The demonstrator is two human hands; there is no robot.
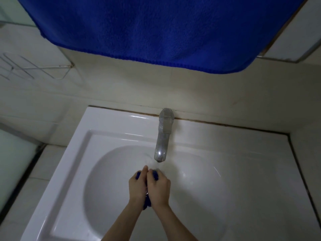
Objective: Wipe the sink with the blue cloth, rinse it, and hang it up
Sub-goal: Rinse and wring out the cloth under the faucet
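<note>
Head view, single frame.

Lower centre: both hands meet over the basin of the white sink point(104, 124). The left hand point(137, 186) and right hand point(159, 188) are pressed side by side, thumbs touching, fingers curled down and clamped on the blue cloth point(148, 204). The cloth is bunched between the palms. Small blue patches show past the knuckles on each side, and a darker tail hangs out below the wrists. Both forearms enter from the bottom edge of the frame.

Centre: the metal faucet point(163, 136) stands on the back ledge of the sink, its spout reaching over the basin. Its tip is just above and slightly right of the fingertips, not touching them. The spot under the spout is blurred; cannot tell whether water runs.

Top of frame: a large hanging blue towel point(156, 32) fills most of the upper edge, its hem well above the faucet.

Upper left: a wire rack point(26, 68) is fixed to the pale tiled wall point(121, 87).

Left edge: a frosted glass panel point(12, 153) stands beside the sink.
</note>
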